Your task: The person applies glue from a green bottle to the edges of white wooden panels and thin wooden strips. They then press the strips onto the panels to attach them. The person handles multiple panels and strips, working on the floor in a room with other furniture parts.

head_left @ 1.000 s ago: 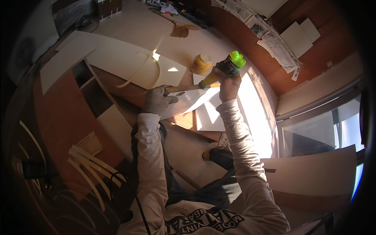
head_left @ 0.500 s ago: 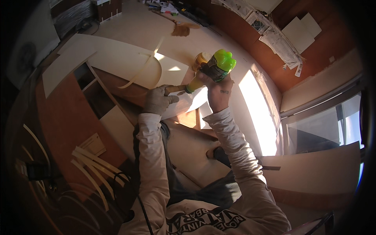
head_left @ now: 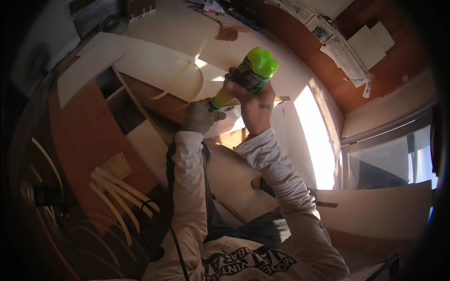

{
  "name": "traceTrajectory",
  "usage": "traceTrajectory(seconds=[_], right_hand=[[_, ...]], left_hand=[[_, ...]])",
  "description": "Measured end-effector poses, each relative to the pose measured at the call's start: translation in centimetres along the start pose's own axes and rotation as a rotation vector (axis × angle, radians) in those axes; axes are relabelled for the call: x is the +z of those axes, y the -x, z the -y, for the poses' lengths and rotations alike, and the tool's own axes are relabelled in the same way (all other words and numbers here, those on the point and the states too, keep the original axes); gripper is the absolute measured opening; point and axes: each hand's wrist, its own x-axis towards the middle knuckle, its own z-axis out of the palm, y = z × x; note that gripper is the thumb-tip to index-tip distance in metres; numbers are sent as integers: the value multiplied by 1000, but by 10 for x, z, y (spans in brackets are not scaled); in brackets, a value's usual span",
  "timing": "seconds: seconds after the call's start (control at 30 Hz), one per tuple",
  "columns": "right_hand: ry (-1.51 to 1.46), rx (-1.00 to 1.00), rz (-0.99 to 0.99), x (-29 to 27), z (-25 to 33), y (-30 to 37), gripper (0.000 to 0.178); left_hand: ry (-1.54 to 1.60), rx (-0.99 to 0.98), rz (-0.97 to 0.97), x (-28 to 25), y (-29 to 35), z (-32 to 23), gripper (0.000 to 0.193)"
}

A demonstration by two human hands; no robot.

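Note:
My right hand (head_left: 255,105), bare, is wrapped round a bright green plastic bottle (head_left: 263,64) with a dark label. The bottle tilts, its base up and to the right, its neck down toward my left hand. My left hand (head_left: 200,116) wears a light knitted glove, and its fingers are closed at the bottle's neck end. Whether the cap is on is hidden by the glove. A thin wooden stick end (head_left: 282,99) shows just right of my right hand; the rest of it is hidden.
Below the hands lies a brown cabinet carcass with open compartments (head_left: 124,107) and pale panels (head_left: 140,55). Wooden strips (head_left: 119,194) and a black cable (head_left: 178,253) lie at the left. A broom (head_left: 227,33) lies at the back. At the right are a glazed frame (head_left: 386,159) and a pale board (head_left: 375,206).
Both hands have closed together, the bottle shifting left and its neck coming to my gloved hand. The wooden handle in my left hand and the round amber thing beside the bottle no longer show.

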Motion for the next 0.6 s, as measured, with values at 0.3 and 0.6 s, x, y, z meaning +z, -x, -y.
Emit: traceTrajectory(seconds=[0.3,0.6], right_hand=[[92,-70,55,0,12,-6,39],[140,-29,-57,-32,-11,-4,43]], left_hand=[[-17,98,21,7,-4,1,48],[305,-32,70,8,-4,19,47]])
